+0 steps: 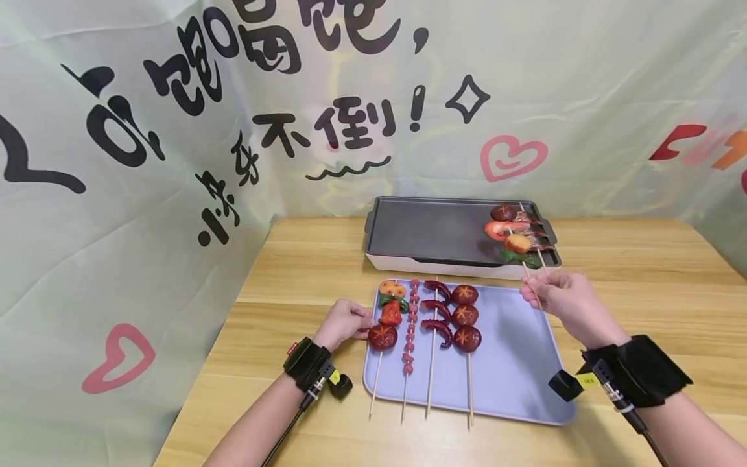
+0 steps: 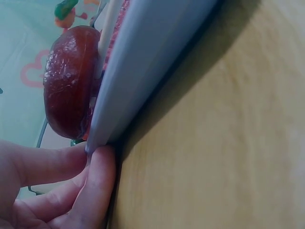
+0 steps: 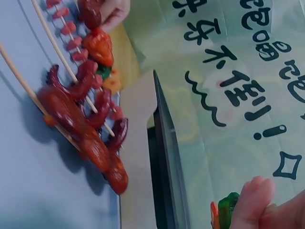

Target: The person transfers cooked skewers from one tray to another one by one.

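My left hand (image 1: 344, 322) pinches the left rim of the lavender tray (image 1: 516, 370); in the left wrist view, thumb and fingers (image 2: 97, 179) grip its edge beside a brown mushroom (image 2: 71, 81). My right hand (image 1: 563, 301) holds the stick of a mixed skewer (image 1: 518, 244) over the right end of the black griddle (image 1: 432, 227). A green pepper piece, a yellow-orange piece and a shrimp show on it; a mushroom beyond seems to be its tip. Beneath it lies another skewer (image 1: 541, 246) with silvery-brown pieces, partly hidden.
On the tray lie a mixed skewer (image 1: 390, 314), a thin skewer of small pink pieces (image 1: 410, 337), a tentacle skewer (image 1: 436, 311) and a mushroom skewer (image 1: 465, 316). Their sticks overhang its front edge. A printed cloth (image 1: 373, 188) hangs behind the wooden table (image 1: 292, 279).
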A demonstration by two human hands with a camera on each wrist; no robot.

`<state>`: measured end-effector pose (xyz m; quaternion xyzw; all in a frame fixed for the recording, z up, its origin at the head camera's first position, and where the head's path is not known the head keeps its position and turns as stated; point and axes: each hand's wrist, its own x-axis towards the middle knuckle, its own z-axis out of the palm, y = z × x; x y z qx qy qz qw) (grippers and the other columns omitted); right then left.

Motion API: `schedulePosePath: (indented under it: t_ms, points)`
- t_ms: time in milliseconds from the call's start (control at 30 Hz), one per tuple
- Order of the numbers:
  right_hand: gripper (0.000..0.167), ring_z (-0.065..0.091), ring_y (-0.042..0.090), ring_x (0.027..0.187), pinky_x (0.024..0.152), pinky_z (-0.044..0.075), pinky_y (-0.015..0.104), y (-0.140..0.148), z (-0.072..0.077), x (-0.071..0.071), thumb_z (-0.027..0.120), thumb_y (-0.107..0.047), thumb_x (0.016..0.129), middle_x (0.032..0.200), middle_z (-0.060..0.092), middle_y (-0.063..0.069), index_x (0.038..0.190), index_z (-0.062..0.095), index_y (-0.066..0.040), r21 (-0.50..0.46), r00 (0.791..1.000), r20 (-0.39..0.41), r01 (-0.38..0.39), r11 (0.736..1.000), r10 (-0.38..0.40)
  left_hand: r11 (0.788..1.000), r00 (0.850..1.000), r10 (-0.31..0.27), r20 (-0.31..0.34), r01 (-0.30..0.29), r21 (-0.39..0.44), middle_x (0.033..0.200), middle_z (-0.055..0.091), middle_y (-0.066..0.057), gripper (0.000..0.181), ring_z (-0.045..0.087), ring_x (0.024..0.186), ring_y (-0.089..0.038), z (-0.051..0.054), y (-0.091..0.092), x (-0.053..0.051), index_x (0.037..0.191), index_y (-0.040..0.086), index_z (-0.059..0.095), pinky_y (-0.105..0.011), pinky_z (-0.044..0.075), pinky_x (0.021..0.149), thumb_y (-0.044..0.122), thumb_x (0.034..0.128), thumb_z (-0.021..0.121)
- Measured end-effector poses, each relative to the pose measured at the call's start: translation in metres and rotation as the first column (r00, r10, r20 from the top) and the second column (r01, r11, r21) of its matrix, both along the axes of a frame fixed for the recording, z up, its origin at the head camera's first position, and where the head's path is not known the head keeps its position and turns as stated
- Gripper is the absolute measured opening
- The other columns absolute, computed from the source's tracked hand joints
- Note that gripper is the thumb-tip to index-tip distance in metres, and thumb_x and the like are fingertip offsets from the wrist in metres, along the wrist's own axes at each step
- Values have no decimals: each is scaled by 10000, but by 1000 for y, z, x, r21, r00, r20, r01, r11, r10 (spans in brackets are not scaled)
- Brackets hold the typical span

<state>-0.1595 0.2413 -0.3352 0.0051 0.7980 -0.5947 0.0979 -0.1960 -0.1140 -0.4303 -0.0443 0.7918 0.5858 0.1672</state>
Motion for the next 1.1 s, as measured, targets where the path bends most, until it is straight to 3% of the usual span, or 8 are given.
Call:
schedulePosePath:
  t_ms: [300,700,900,1100]
  points:
    - [355,583,34,742,680,550,190,-4,-7,26,430,-182,976,806,620,-67,1112,454,145,1,1000,-5,8,1000,-8,1000,1000,3,-1,-3,4,919,606,-191,160,619,611,-133,-3,0,0,944,-127,616,-252,594,615,-78,792,624]
    - [412,596,59,755,654,541,213,-15,-25,65,438,-172,976,848,641,-19,1220,399,157,52,993,81,78,996,-82,1000,1000,8,8,-8,-3,903,609,-184,172,619,601,-134,-1,0,0,952,-122,614,-244,592,612,-68,790,632]
    - [332,606,84,727,636,550,221,-21,-35,82,454,-124,965,820,654,12,1151,470,151,20,991,60,117,993,-118,1000,1000,4,2,-4,-3,901,610,-182,173,620,603,-133,-1,0,0,952,-123,614,-245,592,613,-65,791,634]
    - [203,606,108,674,576,549,212,-21,-46,93,492,-70,940,772,656,56,1033,544,103,-89,988,55,145,985,-141,1000,1000,3,-1,-3,5,893,613,-184,173,615,603,-125,-2,1,-1,955,-131,611,-248,593,614,-72,794,625]
